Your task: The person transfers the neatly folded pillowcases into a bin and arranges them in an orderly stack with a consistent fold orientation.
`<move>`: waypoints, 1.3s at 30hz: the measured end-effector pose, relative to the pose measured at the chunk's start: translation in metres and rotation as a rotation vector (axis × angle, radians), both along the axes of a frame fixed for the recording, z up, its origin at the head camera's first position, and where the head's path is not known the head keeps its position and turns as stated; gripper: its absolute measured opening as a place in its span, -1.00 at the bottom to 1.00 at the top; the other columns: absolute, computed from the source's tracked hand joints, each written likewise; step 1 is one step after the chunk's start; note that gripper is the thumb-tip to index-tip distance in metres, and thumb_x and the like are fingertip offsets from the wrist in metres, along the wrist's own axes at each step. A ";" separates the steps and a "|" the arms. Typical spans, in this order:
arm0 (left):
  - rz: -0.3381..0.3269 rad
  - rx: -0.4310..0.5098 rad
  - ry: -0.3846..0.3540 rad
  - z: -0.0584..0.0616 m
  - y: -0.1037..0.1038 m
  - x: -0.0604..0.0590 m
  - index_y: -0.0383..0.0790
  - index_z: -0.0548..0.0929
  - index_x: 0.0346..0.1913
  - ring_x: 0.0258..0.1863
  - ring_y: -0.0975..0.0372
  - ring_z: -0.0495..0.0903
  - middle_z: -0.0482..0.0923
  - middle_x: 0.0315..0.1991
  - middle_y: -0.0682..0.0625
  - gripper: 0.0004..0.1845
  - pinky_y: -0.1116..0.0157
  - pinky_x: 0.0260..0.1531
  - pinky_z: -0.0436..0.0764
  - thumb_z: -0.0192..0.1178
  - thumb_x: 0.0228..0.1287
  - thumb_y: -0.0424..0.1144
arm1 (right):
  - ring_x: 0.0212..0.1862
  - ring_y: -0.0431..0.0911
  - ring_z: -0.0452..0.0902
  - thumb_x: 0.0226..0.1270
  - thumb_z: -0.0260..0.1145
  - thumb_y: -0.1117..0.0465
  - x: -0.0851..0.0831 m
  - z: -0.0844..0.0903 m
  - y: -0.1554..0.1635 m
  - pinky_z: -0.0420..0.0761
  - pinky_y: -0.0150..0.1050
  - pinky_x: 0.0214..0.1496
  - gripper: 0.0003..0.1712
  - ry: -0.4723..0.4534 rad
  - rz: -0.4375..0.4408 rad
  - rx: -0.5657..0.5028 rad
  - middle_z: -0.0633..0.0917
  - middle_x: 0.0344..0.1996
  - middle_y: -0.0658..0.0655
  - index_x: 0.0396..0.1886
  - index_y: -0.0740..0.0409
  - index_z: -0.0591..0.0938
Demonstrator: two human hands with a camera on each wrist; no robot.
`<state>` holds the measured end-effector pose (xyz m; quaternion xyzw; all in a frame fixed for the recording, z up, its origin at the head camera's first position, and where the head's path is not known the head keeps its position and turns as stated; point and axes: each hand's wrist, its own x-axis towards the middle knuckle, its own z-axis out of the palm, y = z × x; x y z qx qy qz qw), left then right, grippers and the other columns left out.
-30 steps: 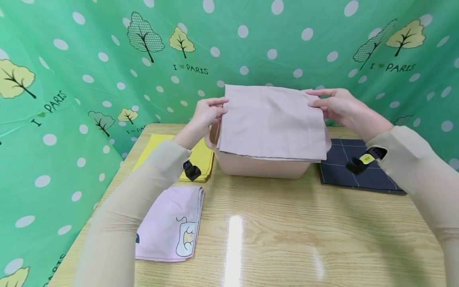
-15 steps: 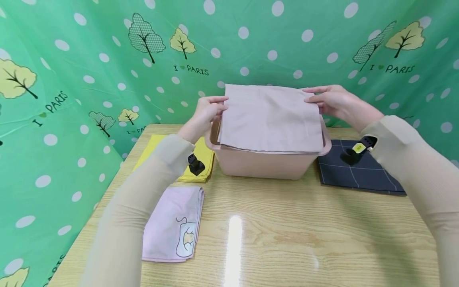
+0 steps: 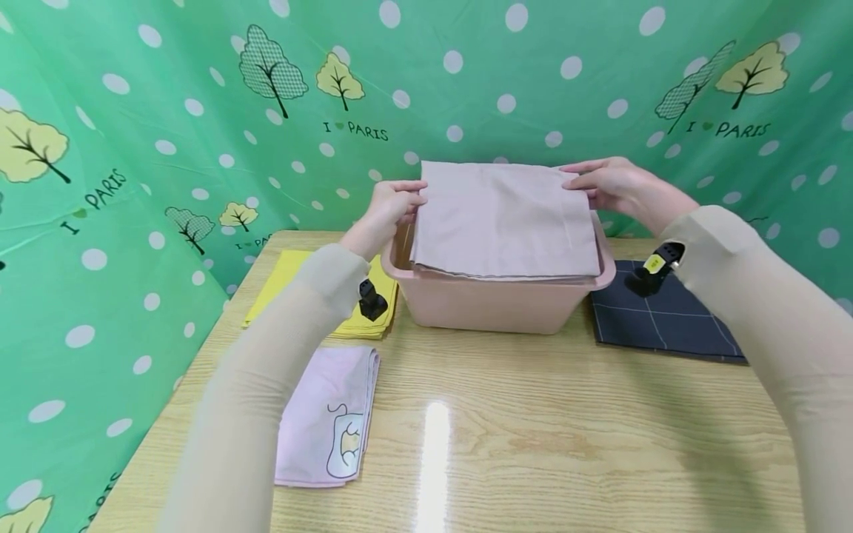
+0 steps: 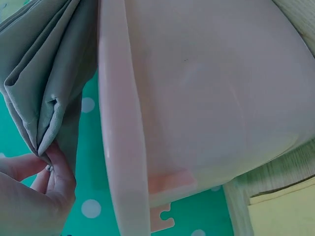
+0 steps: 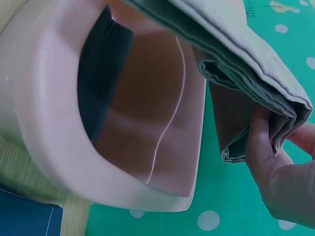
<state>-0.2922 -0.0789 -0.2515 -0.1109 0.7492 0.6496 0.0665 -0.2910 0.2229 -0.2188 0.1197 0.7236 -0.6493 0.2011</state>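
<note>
A folded light grey-pink cloth (image 3: 503,222) lies across the mouth of a pink plastic bin (image 3: 493,305) in the head view. My left hand (image 3: 386,211) pinches its far left corner between thumb and fingers; the left wrist view shows the gathered layers (image 4: 54,73) at the fingertips. At the far right corner my right hand (image 3: 616,189) grips the cloth, its layers between thumb and fingers in the right wrist view. Inside the bin, a dark cloth (image 5: 101,78) shows along one wall. The cloth's near edge sits just within the bin's front rim.
Left of the bin lies a folded yellow cloth (image 3: 369,311), partly behind my left forearm. A folded pale pink cloth (image 3: 320,422) with a cartoon print is nearer me. To the right is a dark checked cloth (image 3: 653,318). A green polka-dot curtain (image 3: 500,74) hangs behind the wooden table (image 3: 533,429).
The cloth's near edge has drawn back from over the bin's front to within its rim. My right hand has shifted slightly left with its corner; the left hand has barely moved.
</note>
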 end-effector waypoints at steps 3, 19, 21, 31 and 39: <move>0.001 -0.013 -0.006 -0.002 0.001 -0.004 -0.12 0.57 0.01 -0.45 0.31 0.50 0.55 -0.08 -0.03 -0.65 0.34 -0.23 0.53 0.11 0.15 -0.44 | -0.45 -0.23 0.53 0.10 0.27 0.32 -0.003 -0.004 -0.001 0.53 -0.39 -0.42 -0.27 0.008 -0.005 0.038 0.61 -0.51 -0.08 0.29 0.05 0.24; 0.000 -0.078 -0.033 -0.010 0.002 -0.014 -0.11 0.56 0.02 -0.43 0.32 0.46 0.51 0.00 0.03 -0.65 0.45 -0.40 0.48 0.10 0.15 -0.43 | -0.38 -0.25 0.47 0.26 0.11 0.29 -0.015 -0.017 -0.003 0.53 -0.41 -0.32 -0.41 0.025 0.043 0.198 0.42 -0.11 0.02 0.29 0.05 0.24; 0.003 -0.088 -0.031 -0.012 0.003 -0.016 -0.13 0.57 0.00 -0.48 0.34 0.44 0.50 0.02 0.05 -0.66 0.47 -0.48 0.45 0.11 0.14 -0.44 | -0.36 -0.24 0.46 0.27 0.10 0.29 -0.016 -0.018 -0.004 0.53 -0.40 -0.30 -0.42 0.027 0.051 0.219 0.41 -0.07 0.04 0.29 0.04 0.24; -0.007 -0.155 -0.027 -0.020 0.006 -0.021 -0.16 0.58 -0.02 -0.61 0.36 0.35 0.48 0.04 0.07 -0.64 0.49 -0.61 0.41 0.10 0.11 -0.49 | -0.36 -0.25 0.42 0.29 0.05 0.33 -0.017 -0.022 -0.004 0.49 -0.42 -0.33 -0.43 0.042 0.118 0.284 0.38 -0.04 0.07 0.30 0.11 0.22; 0.006 -0.188 -0.043 -0.024 0.008 -0.022 -0.15 0.60 -0.05 -0.47 0.31 0.43 0.54 -0.09 -0.01 -0.66 0.45 -0.56 0.45 0.08 0.12 -0.49 | -0.37 -0.20 0.35 0.31 0.02 0.32 -0.018 -0.025 -0.004 0.41 -0.39 -0.37 -0.44 0.042 0.155 0.336 0.37 -0.10 0.07 0.31 0.10 0.21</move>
